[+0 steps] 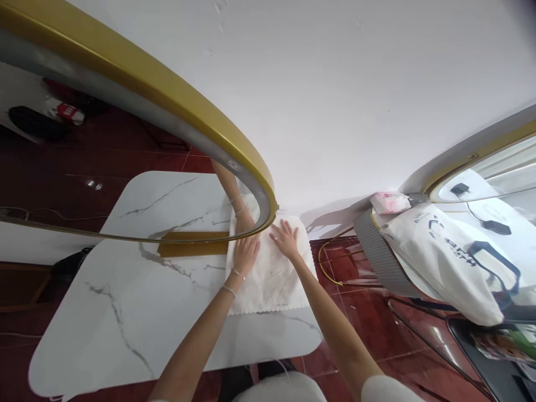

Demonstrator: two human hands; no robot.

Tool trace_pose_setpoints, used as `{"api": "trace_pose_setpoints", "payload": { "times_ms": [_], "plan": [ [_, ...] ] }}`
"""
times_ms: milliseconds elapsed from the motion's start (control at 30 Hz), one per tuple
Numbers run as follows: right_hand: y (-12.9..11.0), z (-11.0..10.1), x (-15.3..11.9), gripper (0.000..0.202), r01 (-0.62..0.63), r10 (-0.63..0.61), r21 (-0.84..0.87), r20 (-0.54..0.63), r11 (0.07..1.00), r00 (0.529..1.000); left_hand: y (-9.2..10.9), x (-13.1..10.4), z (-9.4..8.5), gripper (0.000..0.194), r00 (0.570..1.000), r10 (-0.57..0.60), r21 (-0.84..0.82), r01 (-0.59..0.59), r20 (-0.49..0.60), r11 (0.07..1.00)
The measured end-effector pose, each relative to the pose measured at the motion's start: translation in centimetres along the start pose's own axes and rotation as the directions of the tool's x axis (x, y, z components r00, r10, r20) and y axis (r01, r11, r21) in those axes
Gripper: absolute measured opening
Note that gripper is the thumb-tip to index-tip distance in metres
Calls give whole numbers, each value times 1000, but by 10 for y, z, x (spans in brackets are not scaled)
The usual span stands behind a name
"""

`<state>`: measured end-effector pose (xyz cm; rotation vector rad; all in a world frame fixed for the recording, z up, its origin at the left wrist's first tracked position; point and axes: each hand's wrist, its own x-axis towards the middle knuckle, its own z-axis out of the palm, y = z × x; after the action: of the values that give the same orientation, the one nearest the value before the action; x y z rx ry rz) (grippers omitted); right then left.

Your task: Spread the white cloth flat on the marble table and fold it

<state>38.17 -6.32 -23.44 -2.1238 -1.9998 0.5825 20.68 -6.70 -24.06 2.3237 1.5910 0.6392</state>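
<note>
Bench, white marble-patterned, rounded corners (104,335): lower left to centre of frame, before you. Bag, white fabric, dark printing (444,262): right of frame. Cloth, white, scalloped edge (276,285): centre of frame, spread on the bench. Your right hand (286,239): on its upper part, fingers fanned wide. Your left hand (246,251): on its left side, laid flat, fingers closer together; neither appears to grip. Step, apparently: smoothing. Next move, by judgement: calls for light, even pressure.

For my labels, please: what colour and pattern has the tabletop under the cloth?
White with grey, marble-like veins; the tabletop shows best in the head view.
</note>
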Motion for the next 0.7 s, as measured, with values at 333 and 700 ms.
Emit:
{"api": "trace_pose_setpoints", "payload": {
  "times_ms": [333, 700],
  "plan": [
    [17, 56, -151, 64, 173, -241, -269, -243, 947, 940, 24, -122, 15, 60, 994, 110, 185, -111, 16, 977],
    [43, 6, -9, 54, 162, -192, -160, -197, 974, 961, 31, 48, 46, 51, 996, 34, 93, -41, 77, 995]
  ]
}}
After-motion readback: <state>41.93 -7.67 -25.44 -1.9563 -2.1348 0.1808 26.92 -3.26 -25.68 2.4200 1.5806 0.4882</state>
